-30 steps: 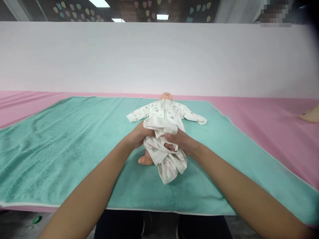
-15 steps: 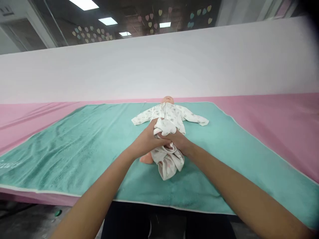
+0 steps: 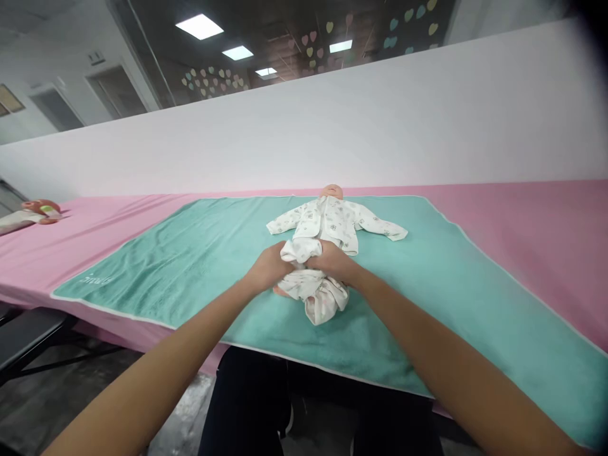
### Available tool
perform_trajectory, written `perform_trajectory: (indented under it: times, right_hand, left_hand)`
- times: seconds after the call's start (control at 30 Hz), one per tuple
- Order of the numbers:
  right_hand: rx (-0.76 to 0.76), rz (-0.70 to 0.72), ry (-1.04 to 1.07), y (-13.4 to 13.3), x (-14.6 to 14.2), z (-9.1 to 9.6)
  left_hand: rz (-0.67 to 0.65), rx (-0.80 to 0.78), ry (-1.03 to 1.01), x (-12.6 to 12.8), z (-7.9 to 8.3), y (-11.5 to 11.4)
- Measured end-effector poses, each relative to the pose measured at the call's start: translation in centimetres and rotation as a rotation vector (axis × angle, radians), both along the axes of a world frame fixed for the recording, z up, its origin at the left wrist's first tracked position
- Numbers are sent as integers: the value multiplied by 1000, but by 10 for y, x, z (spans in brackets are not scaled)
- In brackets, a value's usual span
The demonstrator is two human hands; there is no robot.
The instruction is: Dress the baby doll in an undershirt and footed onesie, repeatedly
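Observation:
A baby doll (image 3: pixel 332 191) lies on its back on a teal towel (image 3: pixel 190 253), head away from me. It wears a white printed top (image 3: pixel 332 220) with both sleeves spread out. White printed trousers (image 3: pixel 320 297) are bunched around its lower body. My left hand (image 3: pixel 266 269) is closed on the left side of the bunched trousers at the waist. My right hand (image 3: pixel 335 263) is closed on the right side of the same cloth. Both hands sit just below the hem of the top. The doll's legs are mostly hidden by cloth.
The towel lies on a pink-covered table (image 3: pixel 522 215) that runs left and right. A white wall panel (image 3: pixel 332 126) stands behind it. At the far left another doll (image 3: pixel 40 209) lies on the pink cover. The table's front edge is close to my body.
My hands have pushed the bunched trousers further up toward the doll's waist, and less of the bare foot shows. The camera has swung left, bringing the far-left doll into view.

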State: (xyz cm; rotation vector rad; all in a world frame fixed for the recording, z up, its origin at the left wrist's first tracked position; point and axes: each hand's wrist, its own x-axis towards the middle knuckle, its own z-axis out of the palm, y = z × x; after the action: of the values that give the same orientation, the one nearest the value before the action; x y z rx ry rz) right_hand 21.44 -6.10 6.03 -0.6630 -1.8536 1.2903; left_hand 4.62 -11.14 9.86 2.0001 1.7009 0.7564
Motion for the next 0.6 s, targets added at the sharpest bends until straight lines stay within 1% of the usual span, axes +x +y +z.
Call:
perform_trajectory:
  times: [0.07,0.17,0.23,0.33,0.4,0.47,0.53,0.6]
  right_hand:
    - [163,-92,-195,-1,-7,-2]
    - [313,-118,-477,-4,-20,0]
    - [360,-108,-627,-3,-28,4]
    - [390,-98,-772,-1,-38,10]
    - [403,-86,-805,1,-41,12]
    - [409,-49,-769,3,-41,13]
    - [386,-1,-670,3,-37,13]
    - [305,57,-539,3,-30,13]
  left_hand:
    - [89,-84,-83,-5,-12,-18]
    - [212,-218,-198,-13,-22,-41]
    - [215,-286,-246,-18,-24,-48]
    - [161,-350,-277,-23,-24,-46]
    - [135,-389,-297,-25,-23,-43]
    - [72,-435,-370,-26,-23,-42]
    - [-21,-444,-473,-27,-24,-43]
    - [-83,-406,-532,-29,-25,-42]
